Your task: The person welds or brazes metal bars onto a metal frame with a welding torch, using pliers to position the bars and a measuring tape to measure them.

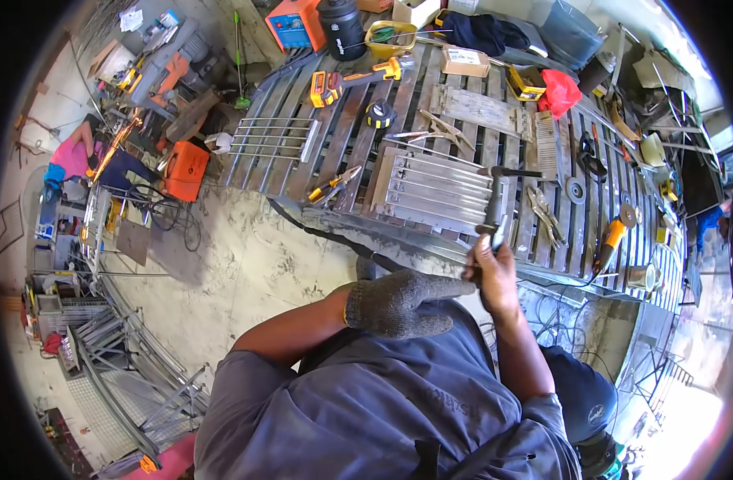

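Observation:
My left hand (398, 304), in a dark grey knit glove, is held before my chest with its fingers stretched toward my right hand and nothing visible in it. Bare and closed, my right hand (494, 276) grips a dark hammer-like tool (494, 204) by its lower end. The tool's crosswise head lies over the right edge of a panel of parallel metal bars (438, 192) on the slatted metal table (354, 212). Locking pliers (545, 216) rest to the right of the tool, and yellow-handled pliers (334, 184) to the left of the panel.
A bar grille (274, 138), tape measure (379, 114), yellow grinder (358, 80) and orange-handled grinder (610, 244) are on the table. Behind stand a black jug (342, 30) and orange welder (296, 26). At far left, a person in pink (72, 152) is near sparks.

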A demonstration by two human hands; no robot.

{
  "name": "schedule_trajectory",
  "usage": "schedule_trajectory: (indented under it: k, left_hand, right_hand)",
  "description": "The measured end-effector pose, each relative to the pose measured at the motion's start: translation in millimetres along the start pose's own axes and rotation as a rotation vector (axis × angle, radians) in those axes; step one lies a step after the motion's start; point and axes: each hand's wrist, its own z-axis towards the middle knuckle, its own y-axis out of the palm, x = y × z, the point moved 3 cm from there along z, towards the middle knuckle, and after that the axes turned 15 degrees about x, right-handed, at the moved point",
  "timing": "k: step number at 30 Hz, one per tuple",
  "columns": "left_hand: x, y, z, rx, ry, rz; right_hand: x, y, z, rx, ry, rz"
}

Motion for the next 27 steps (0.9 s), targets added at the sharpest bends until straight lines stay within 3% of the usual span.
schedule_trajectory:
  k: [1,5,8,10,11,14,21,24,27]
  left_hand:
    - [10.0,-7.5,2.3,0.126,0.239,0.08]
    - [-11.6,-33.9,-13.6,0.188,0.083,0.164]
    - [-27.6,-66.2,-25.3,0.211,-0.114,0.155]
    - [-35.7,-82.4,-28.2,0.27,-0.156,0.089]
    - [-45.6,-86.5,-30.4,0.287,-0.185,0.048]
    - [-65.2,-93.6,-28.5,0.291,-0.176,0.081]
    - [-70.8,-95.7,-5.3,0.146,-0.111,0.153]
    - [-69.6,-95.9,4.6,0.091,-0.084,0.183]
    - [-63.4,-95.5,17.8,0.05,-0.071,0.202]
  right_hand:
    - [-3.9,-11.3,5.6,0.043,0.008,-0.089]
    - [-49.3,-50.7,0.0,0.23,-0.142,-0.505]
    - [-75.9,-96.1,-12.1,0.318,-0.391,-0.825]
    - [-92.5,-108.0,-26.8,0.318,-0.465,-0.855]
    - [-91.3,-120.0,-28.0,0.378,-0.613,-0.955]
    - [-103.7,-98.9,-46.1,0.532,-0.323,-0.724]
    - [-106.4,-55.9,-56.1,0.594,-0.637,-0.603]
    - [-106.7,-57.3,-69.8,0.597,-0.526,-0.56]
    - [-106.8,-58.9,-75.2,0.558,-0.447,-0.287]
